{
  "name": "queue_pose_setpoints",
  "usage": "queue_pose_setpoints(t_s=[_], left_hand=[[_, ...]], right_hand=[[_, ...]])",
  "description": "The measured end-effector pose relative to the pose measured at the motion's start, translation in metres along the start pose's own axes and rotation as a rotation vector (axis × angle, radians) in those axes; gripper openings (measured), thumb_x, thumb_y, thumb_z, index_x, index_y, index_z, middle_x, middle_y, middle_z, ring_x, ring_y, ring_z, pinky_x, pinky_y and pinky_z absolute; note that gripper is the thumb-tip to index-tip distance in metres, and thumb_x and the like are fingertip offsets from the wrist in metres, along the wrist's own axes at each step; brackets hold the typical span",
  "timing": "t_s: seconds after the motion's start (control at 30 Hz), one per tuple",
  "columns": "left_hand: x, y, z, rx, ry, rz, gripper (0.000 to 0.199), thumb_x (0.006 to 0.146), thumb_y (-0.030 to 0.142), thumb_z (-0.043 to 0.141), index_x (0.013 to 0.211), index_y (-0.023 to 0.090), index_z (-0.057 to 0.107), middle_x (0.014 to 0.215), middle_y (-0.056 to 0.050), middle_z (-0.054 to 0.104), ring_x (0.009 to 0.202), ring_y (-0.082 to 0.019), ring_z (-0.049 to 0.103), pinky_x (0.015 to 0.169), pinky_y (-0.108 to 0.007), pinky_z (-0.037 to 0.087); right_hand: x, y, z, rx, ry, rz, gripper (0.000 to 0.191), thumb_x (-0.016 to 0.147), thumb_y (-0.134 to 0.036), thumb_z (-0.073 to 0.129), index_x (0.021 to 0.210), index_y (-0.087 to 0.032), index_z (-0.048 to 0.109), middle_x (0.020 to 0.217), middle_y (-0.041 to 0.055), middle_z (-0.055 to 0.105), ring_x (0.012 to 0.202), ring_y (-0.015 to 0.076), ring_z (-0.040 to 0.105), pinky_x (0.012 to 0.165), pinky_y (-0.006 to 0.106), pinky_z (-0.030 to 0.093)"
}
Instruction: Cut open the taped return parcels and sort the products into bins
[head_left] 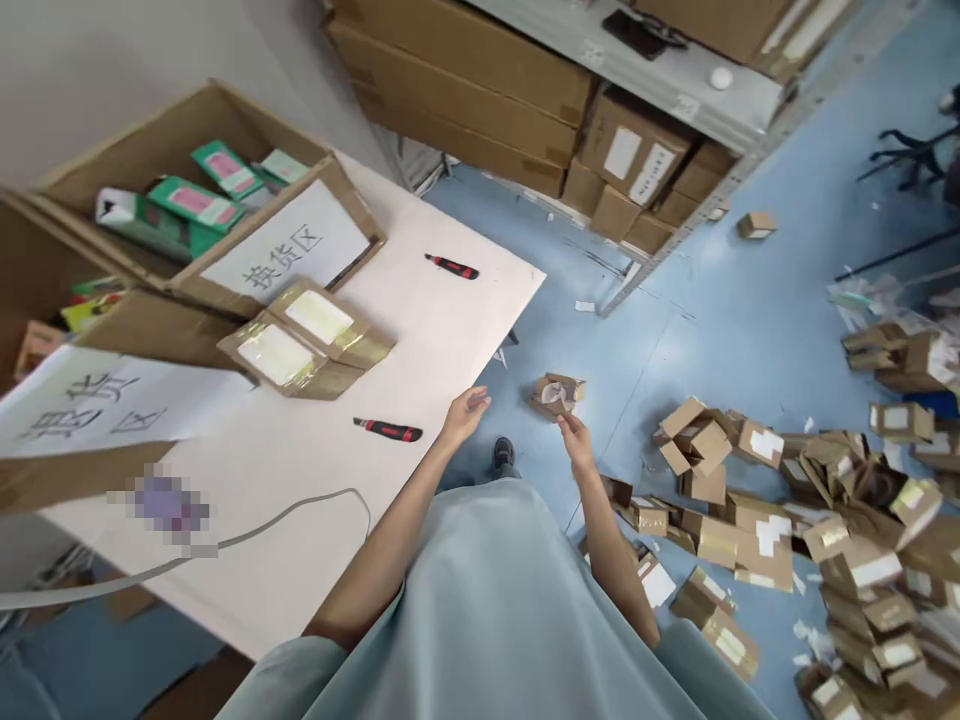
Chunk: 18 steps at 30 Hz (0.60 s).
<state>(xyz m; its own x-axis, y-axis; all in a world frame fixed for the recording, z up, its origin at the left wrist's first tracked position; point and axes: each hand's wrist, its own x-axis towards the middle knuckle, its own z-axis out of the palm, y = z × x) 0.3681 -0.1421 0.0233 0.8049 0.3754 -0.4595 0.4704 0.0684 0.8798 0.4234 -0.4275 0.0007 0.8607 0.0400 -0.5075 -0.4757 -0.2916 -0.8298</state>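
My right hand (576, 442) is out over the blue floor with its fingers closed at the near edge of a small opened cardboard box (546, 404). Whitish crumpled material shows inside that box. Beside the table's right edge, my left hand (466, 412) is held with loosely bent fingers apart and nothing visible in them. A red and black utility knife (388, 430) lies on the white table (442, 340) left of my left hand. Farther up the table lies a second utility knife (452, 267). Two taped cardboard boxes (330, 372) with white labels sit together near the table's middle.
Large labelled cartons stand on the table's left; one carton (281, 235) holds several green and pink boxes. A grey cable (300, 508) crosses the table. A metal shelf (600, 30) stocked with cartons rises ahead. Many discarded boxes (757, 530) litter the floor at right.
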Motion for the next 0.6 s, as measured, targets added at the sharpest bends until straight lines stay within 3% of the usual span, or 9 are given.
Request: queue_pose_setpoints(t_s=[0.17,0.33,0.47,0.6], left_hand=[[-0.021,-0.020,-0.055,-0.126,0.250,-0.050,0.058,0.081,0.060,0.087,0.119,0.016,0.080,0.134,-0.021,0.079,0.127,-0.039,0.075,0.117,-0.060,0.056],[-0.059,-0.043,-0.120,-0.247,0.465,-0.066,0.068,0.078,0.068,0.088,0.121,0.016,0.080,0.131,-0.020,0.081,0.127,-0.038,0.075,0.114,-0.057,0.058],[-0.092,-0.063,-0.165,-0.321,0.598,-0.051,0.074,0.075,0.073,0.087,0.124,0.017,0.079,0.132,-0.019,0.081,0.123,-0.037,0.075,0.111,-0.056,0.058],[-0.124,-0.077,-0.203,-0.395,0.698,-0.059,0.073,0.075,0.069,0.087,0.125,0.017,0.078,0.134,-0.020,0.080,0.125,-0.036,0.074,0.111,-0.055,0.058]], right_hand=[[0.020,-0.025,0.093,-0.135,-0.408,-0.047,0.054,0.082,-0.071,0.080,0.108,-0.024,0.086,0.129,0.0140,0.085,0.129,0.0376,0.075,0.115,0.055,0.058],[0.018,-0.057,0.209,-0.235,-0.774,-0.110,0.043,0.085,-0.061,0.084,0.106,-0.023,0.084,0.125,0.0136,0.085,0.127,0.0335,0.077,0.116,0.050,0.058],[-0.004,-0.080,0.300,-0.284,-0.939,-0.139,0.042,0.087,-0.055,0.086,0.111,-0.022,0.083,0.128,0.0132,0.084,0.125,0.0297,0.077,0.113,0.045,0.059],[-0.032,-0.101,0.373,-0.286,-0.987,-0.110,0.044,0.089,-0.060,0.084,0.108,-0.021,0.081,0.122,0.0104,0.083,0.120,0.0264,0.075,0.105,0.039,0.062]])
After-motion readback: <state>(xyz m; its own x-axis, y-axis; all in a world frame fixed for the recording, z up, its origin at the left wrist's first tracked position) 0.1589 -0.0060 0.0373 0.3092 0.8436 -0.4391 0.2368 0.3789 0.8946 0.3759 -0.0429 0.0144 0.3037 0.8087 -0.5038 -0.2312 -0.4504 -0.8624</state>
